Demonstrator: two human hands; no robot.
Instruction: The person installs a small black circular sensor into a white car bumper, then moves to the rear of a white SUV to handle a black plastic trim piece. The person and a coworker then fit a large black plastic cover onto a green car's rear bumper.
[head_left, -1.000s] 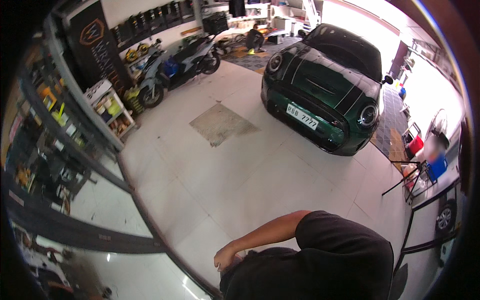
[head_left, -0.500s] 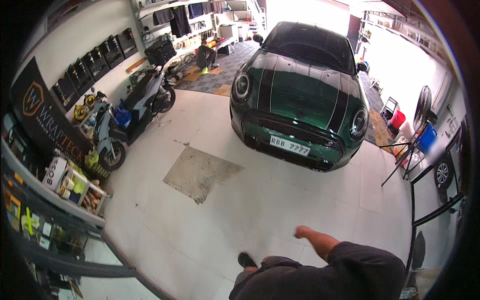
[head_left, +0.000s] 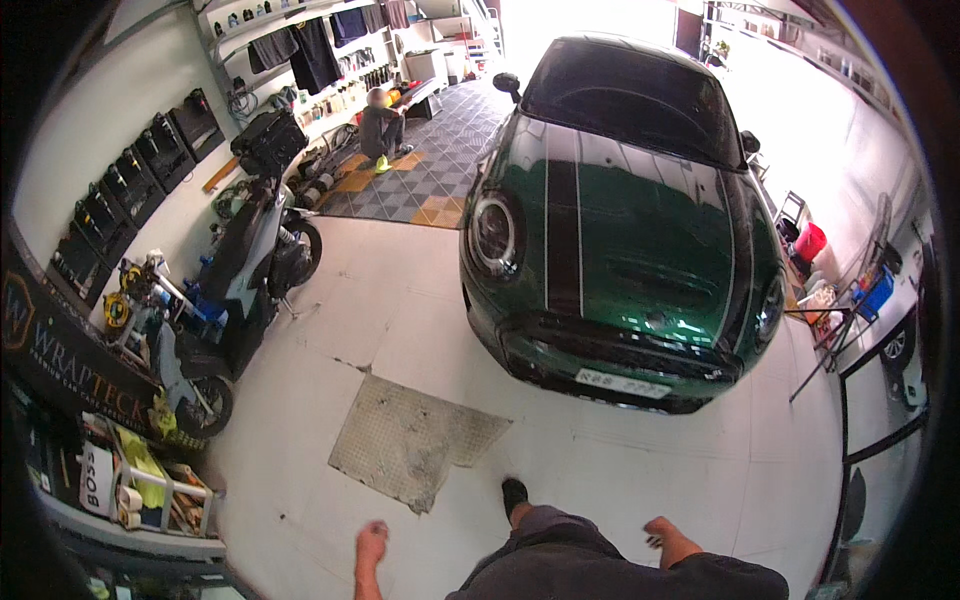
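Observation:
My left hand (head_left: pixel 371 541) hangs over the pale floor, smeared by motion, its fingers too blurred to read. On the other side, my right hand (head_left: pixel 662 531) is held out past my dark shirt (head_left: pixel 610 578), fingers loosely bent with dark gaps between them, and I see nothing in it. Neither hand touches anything. Ahead stands a green car (head_left: pixel 640 250) with black stripes on its hood, its front toward me. My dark shoe (head_left: pixel 514 492) is on the floor, just beyond a worn metal floor plate (head_left: pixel 400 445).
At left stand a parked scooter (head_left: pixel 235 280) and a low rack (head_left: pixel 165 490) with bottles and cloths. A person (head_left: pixel 378 128) squats on the tiles by the wall shelves (head_left: pixel 260 25). A black metal stand (head_left: pixel 828 335) and red bucket (head_left: pixel 809 241) are right of the car.
The car, floor plate and scooter appear nearer and lower in the picture. My left hand has come into view, and my right hand has shifted right and down. The squatting person's head now shows.

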